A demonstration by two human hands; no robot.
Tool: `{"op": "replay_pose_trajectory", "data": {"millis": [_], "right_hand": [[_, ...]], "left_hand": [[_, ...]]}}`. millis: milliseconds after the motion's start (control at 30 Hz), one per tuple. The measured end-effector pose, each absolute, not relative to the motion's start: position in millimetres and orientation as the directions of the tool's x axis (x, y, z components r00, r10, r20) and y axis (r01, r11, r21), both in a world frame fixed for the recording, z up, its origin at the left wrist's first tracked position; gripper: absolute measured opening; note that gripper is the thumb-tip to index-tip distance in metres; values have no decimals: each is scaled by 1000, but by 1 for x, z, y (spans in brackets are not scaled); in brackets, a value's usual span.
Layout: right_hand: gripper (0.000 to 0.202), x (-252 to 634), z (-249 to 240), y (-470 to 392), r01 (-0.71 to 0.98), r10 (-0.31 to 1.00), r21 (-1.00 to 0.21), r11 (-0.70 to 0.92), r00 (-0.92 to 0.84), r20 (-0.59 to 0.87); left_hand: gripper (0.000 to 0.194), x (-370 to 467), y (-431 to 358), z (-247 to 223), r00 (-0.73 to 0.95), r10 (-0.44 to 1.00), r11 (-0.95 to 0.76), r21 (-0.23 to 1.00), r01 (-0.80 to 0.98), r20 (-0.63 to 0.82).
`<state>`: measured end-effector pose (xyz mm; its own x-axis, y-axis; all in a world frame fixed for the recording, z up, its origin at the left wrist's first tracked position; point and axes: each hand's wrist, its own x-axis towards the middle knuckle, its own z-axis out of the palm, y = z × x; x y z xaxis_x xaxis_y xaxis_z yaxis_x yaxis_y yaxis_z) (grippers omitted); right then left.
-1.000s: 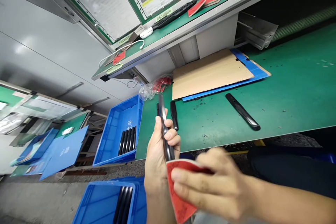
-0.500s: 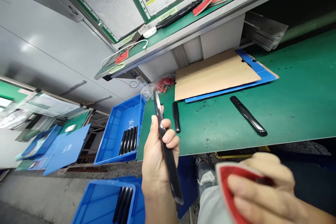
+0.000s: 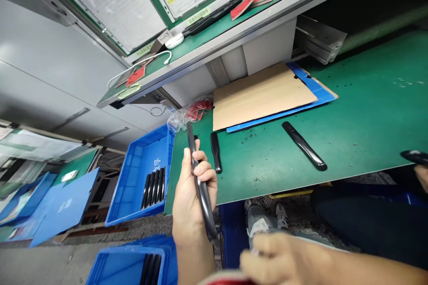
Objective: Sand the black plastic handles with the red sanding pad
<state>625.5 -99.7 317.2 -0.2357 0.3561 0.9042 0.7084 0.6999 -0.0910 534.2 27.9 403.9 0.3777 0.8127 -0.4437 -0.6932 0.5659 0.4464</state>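
Note:
My left hand is wrapped round a long, glossy black handle, held up at a slant over the bench's front left corner. Low in the picture is my right hand, blurred, its fingers closed on a red sanding pad with a pale backing. Most of the pad is cut off by the bottom edge. Behind my left hand, a shorter black handle lies on the green bench. Another black handle rests farther right.
On the left, a blue crate holds several black handles; a lower blue crate holds more. Cardboard lies at the back of the green bench, under a shelf. Another person's hand holds a black part at the right edge.
My right hand with the red pad has moved down and left, closer to my left forearm. The handle in my left hand has turned slightly. The view has shifted right.

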Motion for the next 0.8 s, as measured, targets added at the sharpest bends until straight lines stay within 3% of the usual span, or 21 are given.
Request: {"op": "replay_pose_trajectory", "data": {"millis": [67,133,233,300,400,533,667,733,800], "right_hand": [[11,622,307,-95,748,358,-177,639,-85,930],[16,619,294,-94,737,360,-153,659,-131,924],[28,619,281,-98,699,367,-56,713,-304,879],[31,624,281,-99,766,406,-133,628,-177,896],[38,628,285,-88,818,485,-326,474,67,872],[32,629,263,-67,846,534,-271,459,-19,845],[37,643,241,-72,868,726,-462,184,196,659],[40,647,247,-81,838,721,-501,217,209,660],[43,644,262,-89,821,665,-467,328,151,731]], "left_hand": [[27,529,37,398,385,789,581,378,-721,-479],[22,523,52,388,348,772,564,322,-761,-532],[23,516,79,365,151,801,428,379,-820,-579],[25,515,92,348,71,809,383,433,-816,-583],[19,519,92,332,130,785,462,433,-774,-605],[18,521,85,336,283,794,525,372,-766,-538],[30,512,92,351,368,761,563,262,-784,-534],[32,509,92,357,425,728,601,203,-773,-538],[33,509,86,362,474,704,629,153,-762,-528]]}}
